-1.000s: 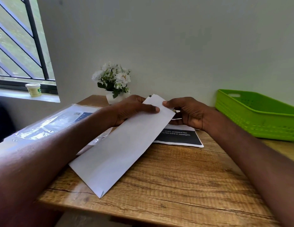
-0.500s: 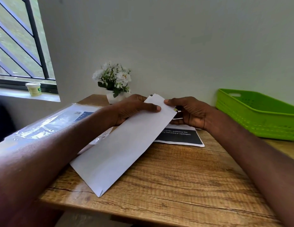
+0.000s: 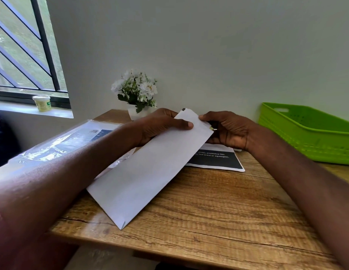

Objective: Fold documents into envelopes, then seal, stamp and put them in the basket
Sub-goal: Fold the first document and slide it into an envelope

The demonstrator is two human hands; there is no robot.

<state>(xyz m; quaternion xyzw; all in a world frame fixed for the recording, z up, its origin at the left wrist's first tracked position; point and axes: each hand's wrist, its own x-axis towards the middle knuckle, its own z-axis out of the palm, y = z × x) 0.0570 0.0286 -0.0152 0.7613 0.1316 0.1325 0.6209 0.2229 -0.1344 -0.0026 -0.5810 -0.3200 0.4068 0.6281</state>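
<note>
A long white envelope [image 3: 150, 170] is held slanted over the wooden table [image 3: 218, 211], its lower corner near the front edge. My left hand [image 3: 160, 123] grips the envelope's upper end, thumb pressed flat on its face. My right hand [image 3: 228, 129] pinches the same upper end from the right, fingers curled behind it. A printed sheet with a black band [image 3: 218, 160] lies flat under my right hand. The green plastic basket [image 3: 310, 133] stands at the right, apart from both hands.
A clear plastic packet of envelopes [image 3: 68, 141] lies at the table's left under my left forearm. A small pot of white flowers [image 3: 136, 94] stands against the back wall. A small tub [image 3: 42, 102] sits on the window sill.
The right hand's fingers have shifted slightly at the envelope's top edge. The envelope and left hand stay nearly where they were.
</note>
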